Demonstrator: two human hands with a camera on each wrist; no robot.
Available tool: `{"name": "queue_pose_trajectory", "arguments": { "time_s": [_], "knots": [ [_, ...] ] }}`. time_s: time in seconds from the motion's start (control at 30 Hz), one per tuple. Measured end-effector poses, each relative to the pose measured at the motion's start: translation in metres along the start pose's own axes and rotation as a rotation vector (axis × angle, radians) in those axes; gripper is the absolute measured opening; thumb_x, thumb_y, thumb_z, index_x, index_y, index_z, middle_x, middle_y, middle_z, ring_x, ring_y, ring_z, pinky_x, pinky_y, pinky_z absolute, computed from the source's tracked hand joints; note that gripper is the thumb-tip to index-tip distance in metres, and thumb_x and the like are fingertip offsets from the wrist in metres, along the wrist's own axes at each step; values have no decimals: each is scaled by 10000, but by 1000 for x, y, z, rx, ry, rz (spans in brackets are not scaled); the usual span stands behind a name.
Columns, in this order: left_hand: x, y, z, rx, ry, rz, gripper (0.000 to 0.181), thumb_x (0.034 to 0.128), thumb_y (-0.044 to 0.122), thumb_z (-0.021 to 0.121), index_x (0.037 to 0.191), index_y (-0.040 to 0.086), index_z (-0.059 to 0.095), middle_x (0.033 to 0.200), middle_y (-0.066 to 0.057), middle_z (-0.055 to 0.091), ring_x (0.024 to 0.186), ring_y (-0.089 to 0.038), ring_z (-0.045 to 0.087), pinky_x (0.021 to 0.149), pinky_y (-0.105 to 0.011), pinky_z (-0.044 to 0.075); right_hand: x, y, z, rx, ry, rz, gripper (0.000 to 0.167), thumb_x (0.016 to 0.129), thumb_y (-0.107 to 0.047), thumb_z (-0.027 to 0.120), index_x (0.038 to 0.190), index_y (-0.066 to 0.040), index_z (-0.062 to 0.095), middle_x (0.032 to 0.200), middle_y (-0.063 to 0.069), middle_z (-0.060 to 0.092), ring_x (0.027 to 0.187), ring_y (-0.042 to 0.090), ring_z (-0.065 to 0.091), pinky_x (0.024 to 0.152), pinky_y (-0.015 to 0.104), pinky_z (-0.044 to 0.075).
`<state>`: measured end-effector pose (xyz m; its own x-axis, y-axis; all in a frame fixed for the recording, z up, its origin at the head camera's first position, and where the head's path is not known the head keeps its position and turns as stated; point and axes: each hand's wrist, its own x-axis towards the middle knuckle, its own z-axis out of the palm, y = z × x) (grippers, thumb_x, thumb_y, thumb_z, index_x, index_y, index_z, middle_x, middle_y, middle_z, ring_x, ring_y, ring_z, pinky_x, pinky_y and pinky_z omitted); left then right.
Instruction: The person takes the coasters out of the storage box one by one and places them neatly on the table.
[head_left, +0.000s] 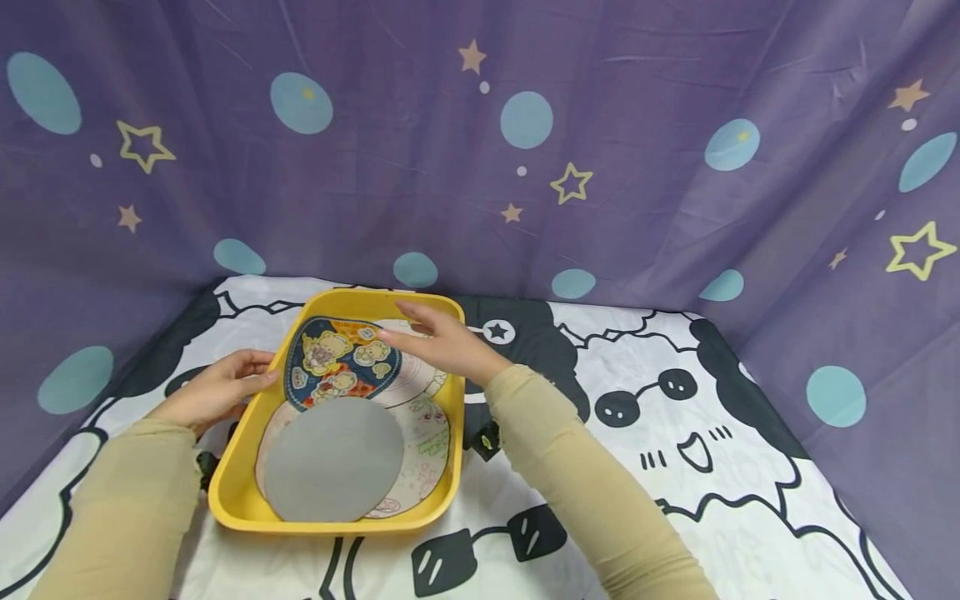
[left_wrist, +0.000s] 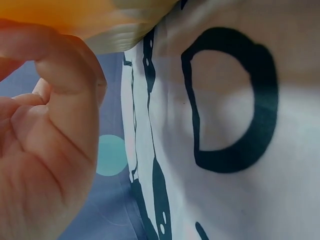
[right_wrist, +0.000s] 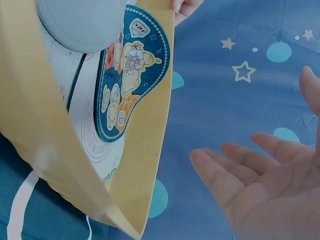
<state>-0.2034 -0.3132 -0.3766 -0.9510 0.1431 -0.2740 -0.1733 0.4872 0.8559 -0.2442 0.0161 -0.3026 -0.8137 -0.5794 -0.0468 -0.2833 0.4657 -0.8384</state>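
A yellow tray (head_left: 243,500) with raised sides lies on the cloth, left of the middle in the head view. Inside are several thin flat pieces: a plain grey disc (head_left: 335,458), a dark blue piece with cartoon bears (head_left: 330,357), and pale pieces with printed drawings (head_left: 427,442), partly covered. My left hand (head_left: 223,387) grips the tray's left rim; its fingers come up against the yellow wall in the left wrist view. Over the tray's far right side is my right hand (head_left: 446,337), fingers extended. The right wrist view shows this hand (right_wrist: 270,180) spread, holding nothing.
Under the tray spreads a white and black cloth (head_left: 720,492) with cartoon faces. A purple curtain (head_left: 420,192) with stars and blue dots stands behind and along both sides. A small dark item (head_left: 206,467) shows beside the tray's left side; its kind is unclear.
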Motion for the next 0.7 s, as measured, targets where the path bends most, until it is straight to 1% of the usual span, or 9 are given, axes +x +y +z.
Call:
{"name": "queue_pose_trajectory", "arguments": {
  "time_s": [0.07,0.23,0.33,0.43,0.57,0.7],
  "knots": [
    [0,0,0,1,0,-3,700,1047,344,484,1468,-132,191,1335,-278,442,976,-99,614,821,-356,586,1,-1,1,-7,-1,-1,719,952,-521,587,1561,-251,312,1604,-56,331,1447,254,382,1166,447,345],
    [0,0,0,-9,-3,0,696,1047,343,485,1467,-129,191,1329,-271,443,972,-97,612,818,-349,584,6,-2,3,-12,4,3,716,954,-521,585,1557,-240,322,1599,-52,345,1435,250,402,1159,421,360],
    [-1,0,0,-10,-4,1,697,1047,343,484,1466,-129,187,1323,-268,441,966,-95,613,814,-349,584,9,-3,4,5,6,6,705,955,-524,584,1553,-250,331,1587,-51,369,1404,232,446,1139,411,387],
    [-1,0,-1,-5,-5,-2,695,1049,344,477,1465,-130,184,1320,-267,442,965,-96,612,812,-352,585,12,-4,6,28,5,8,713,955,-521,588,1554,-231,332,1580,-37,383,1376,224,482,1121,414,408],
    [-2,0,0,-13,-4,-4,686,1051,341,473,1467,-123,187,1329,-266,448,972,-89,608,823,-355,581,16,-6,8,54,14,18,722,959,-517,582,1550,-179,342,1578,2,390,1418,239,428,1139,438,384],
    [-1,-1,0,-21,-3,4,687,1050,351,475,1471,-115,194,1336,-262,457,980,-79,604,833,-356,575,19,-6,10,79,31,20,700,966,-505,577,1540,-163,364,1569,20,406,1445,234,385,1148,443,369]
  ]
}}
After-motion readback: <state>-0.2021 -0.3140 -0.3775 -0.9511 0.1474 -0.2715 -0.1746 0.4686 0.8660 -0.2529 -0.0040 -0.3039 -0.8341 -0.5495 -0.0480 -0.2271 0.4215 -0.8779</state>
